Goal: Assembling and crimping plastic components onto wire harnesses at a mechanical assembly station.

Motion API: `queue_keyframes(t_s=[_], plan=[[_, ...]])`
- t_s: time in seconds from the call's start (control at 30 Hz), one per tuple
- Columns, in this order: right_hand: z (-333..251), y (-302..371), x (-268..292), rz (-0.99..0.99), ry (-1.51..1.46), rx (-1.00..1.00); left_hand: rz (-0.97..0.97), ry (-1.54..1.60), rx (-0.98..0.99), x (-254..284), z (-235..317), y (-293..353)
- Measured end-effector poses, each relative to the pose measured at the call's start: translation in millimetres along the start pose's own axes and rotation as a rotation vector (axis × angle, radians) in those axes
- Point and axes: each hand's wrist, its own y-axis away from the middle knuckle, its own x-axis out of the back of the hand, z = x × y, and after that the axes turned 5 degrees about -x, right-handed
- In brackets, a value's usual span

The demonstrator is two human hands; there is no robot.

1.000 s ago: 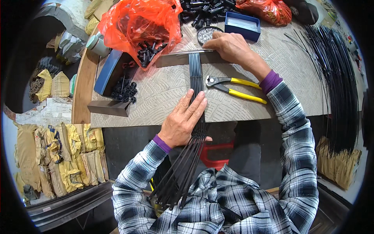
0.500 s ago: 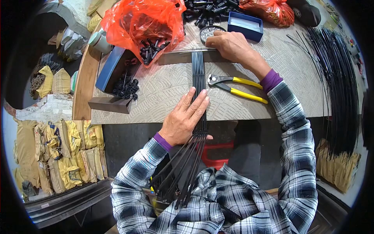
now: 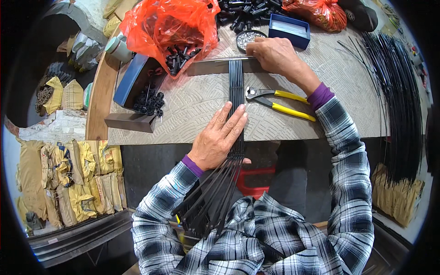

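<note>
A flat row of thin black metal rods (image 3: 236, 78), like umbrella ribs, runs from the bench toward my lap. Fingers stretched out, my left hand (image 3: 219, 137) lies flat across the rods near the bench's front edge, with its thumb tip showing beyond them. The rods' upper ends rest over a dark metal bar (image 3: 208, 66). At the bar's right end my right hand (image 3: 277, 54) has its fingers curled together beside a round black dish (image 3: 240, 46) of small silvery pieces. Its fingertips face away, so what they pinch is hidden. Yellow-handled end-cutting pliers (image 3: 279, 101) lie right of the rods.
A red plastic bag (image 3: 167, 25) spilling black parts stands at the back left. Near it are a blue box (image 3: 133, 87) and a brown block (image 3: 130, 123). A small blue box (image 3: 289, 31) sits behind my right hand. More black rods (image 3: 398, 105) hang at the right.
The row of rods has shifted slightly right, and its lower ends have swung a little at my lap. My right hand has moved slightly right at the bar; my left hand has barely moved.
</note>
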Motion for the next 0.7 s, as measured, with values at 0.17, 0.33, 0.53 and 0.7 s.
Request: queue_keyframes(t_s=[0.17,0.33,0.53,0.7], plan=[[-8,-2,-1,-0.025,0.077,0.018,0.003,0.000,-0.001,0,-2,2],[0,-3,-9,0.058,-0.069,0.085,0.001,0.000,-0.006,1,-1,1],[-3,-10,-28,0.224,-0.250,0.099,0.003,0.001,-0.007,-1,-1,-1],[16,-3,-11,0.058,-0.121,0.059,0.012,-0.005,0.007,-1,-1,0]])
